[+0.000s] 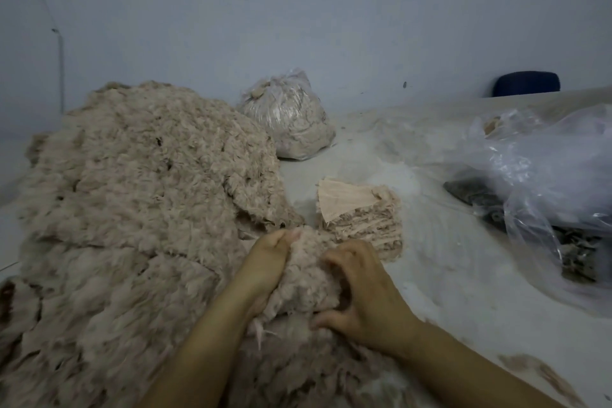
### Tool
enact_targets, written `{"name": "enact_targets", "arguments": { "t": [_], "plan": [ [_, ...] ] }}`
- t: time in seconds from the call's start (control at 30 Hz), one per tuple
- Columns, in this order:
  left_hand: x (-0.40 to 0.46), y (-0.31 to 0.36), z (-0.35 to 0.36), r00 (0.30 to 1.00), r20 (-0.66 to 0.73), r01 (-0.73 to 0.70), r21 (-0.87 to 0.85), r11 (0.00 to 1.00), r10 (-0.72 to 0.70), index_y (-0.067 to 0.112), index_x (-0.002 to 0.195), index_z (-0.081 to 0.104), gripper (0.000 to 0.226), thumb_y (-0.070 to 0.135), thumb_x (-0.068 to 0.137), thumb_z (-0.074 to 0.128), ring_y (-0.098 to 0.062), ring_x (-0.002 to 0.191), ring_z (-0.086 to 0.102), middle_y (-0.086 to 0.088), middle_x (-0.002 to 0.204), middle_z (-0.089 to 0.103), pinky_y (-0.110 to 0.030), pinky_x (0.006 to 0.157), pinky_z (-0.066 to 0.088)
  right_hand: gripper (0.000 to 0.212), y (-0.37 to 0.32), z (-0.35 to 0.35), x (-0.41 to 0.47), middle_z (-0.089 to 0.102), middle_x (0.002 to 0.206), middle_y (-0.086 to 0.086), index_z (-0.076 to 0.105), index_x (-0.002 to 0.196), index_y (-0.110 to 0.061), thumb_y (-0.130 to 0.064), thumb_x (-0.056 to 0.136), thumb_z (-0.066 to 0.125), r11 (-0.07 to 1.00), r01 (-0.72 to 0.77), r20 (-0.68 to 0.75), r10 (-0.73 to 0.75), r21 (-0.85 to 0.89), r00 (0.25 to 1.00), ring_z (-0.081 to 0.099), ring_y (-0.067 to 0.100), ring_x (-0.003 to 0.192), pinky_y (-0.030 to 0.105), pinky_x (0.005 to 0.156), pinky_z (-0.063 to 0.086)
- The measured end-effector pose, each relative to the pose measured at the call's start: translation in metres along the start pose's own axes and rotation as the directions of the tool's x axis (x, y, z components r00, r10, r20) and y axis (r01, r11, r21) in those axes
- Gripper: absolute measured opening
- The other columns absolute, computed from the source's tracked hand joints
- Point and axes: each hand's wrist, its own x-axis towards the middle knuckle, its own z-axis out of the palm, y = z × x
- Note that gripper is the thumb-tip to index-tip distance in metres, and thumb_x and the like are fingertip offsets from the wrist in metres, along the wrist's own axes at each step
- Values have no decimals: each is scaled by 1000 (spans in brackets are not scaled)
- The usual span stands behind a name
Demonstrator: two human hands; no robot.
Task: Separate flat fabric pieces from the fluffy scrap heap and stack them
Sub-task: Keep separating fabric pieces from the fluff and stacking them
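Note:
A large beige fluffy scrap heap [139, 195] covers the left half of the surface. Beside its right edge stands a low stack of flat pale fabric pieces [359, 212], backing side up. At the heap's near right corner both hands hold one fluffy piece [309, 278]. My left hand [268, 262] grips its left edge with curled fingers. My right hand [359, 288] clutches its right side, fingers bent into the pile and thumb underneath. The piece's underside is hidden.
A tied clear bag of beige scraps [288, 119] sits behind the heap. A big crumpled clear plastic bag [546, 175] with dark scraps [483, 199] lies at the right. A dark blue chair back [526, 83] shows beyond the pale table [463, 308].

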Motion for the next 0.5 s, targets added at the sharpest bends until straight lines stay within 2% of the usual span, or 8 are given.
{"name": "enact_targets", "arguments": {
  "t": [0.07, 0.17, 0.23, 0.3, 0.37, 0.4, 0.47, 0.5],
  "plan": [
    [0, -1, 1, 995, 40, 96, -120, 988, -92, 9, 91, 68, 26, 19, 99, 46, -17, 74, 71, -8, 82, 74, -22, 60, 54, 52, 2, 5, 2, 54, 105, 13, 50, 119, -20, -31, 75, 75, 995, 66, -20, -68, -74, 997, 44, 19, 98, 34, 81, 47],
    [1, -8, 6, 998, 54, 38, 5, 999, -38, 6, 94, 67, 27, 20, 99, 45, -18, 77, 67, -10, 86, 72, -25, 70, 53, 25, 7, 7, 4, 64, 89, 12, 70, 98, -7, 3, 77, 62, 997, 78, -140, -73, 26, 987, 48, 15, 88, 23, 76, 41],
    [5, -12, 3, 995, 27, -96, 194, 976, 93, 8, 83, 63, 28, 20, 99, 45, -17, 71, 59, -7, 76, 65, -27, 68, 46, 19, 8, 3, 1, 67, 85, 9, 72, 89, -3, -5, 91, 54, 988, 44, -137, -23, 147, 990, 50, 12, 84, 19, 74, 40],
    [9, -15, -2, 976, 42, -214, 406, 888, 216, 13, 66, 47, 34, 21, 99, 46, -14, 62, 43, -1, 62, 45, -30, 61, 33, 44, 10, -1, -2, 67, 85, 5, 70, 87, -2, -29, 101, 39, 970, 9, -93, 14, 243, 996, 53, 10, 83, 18, 73, 41],
    [12, -21, -4, 967, 45, -239, 504, 830, 251, 15, 61, 37, 40, 25, 98, 48, -14, 58, 36, 0, 58, 35, -31, 58, 26, 37, 11, -5, -2, 66, 83, 3, 68, 83, -2, -23, 99, 42, 961, -9, -87, 35, 278, 996, 54, 9, 81, 17, 73, 42],
    [12, -23, -4, 963, 26, -242, 529, 814, 269, 13, 61, 38, 41, 30, 97, 47, -16, 58, 38, -2, 58, 38, -32, 58, 28, 32, 11, -6, -2, 64, 81, 2, 66, 80, -3, -19, 96, 43, 961, -22, -109, 54, 277, 993, 53, 8, 79, 17, 72, 42],
    [11, -24, -2, 948, -16, -261, 532, 805, 318, 11, 71, 51, 44, 48, 95, 42, -20, 66, 50, -7, 68, 53, -31, 62, 36, 32, 11, -6, 0, 57, 75, -4, 59, 75, -10, -25, 93, 38, 955, -81, -154, 129, 284, 980, 49, 4, 73, 17, 65, 38],
    [10, -23, -1, 942, -6, -290, 487, 824, 335, 16, 80, 56, 47, 59, 91, 40, -15, 73, 55, -2, 78, 58, -24, 64, 39, 29, 10, -7, 2, 53, 73, -10, 55, 75, -18, -31, 91, 35, 953, -119, -166, 170, 278, 971, 48, 2, 71, 13, 62, 35]
  ]
}}
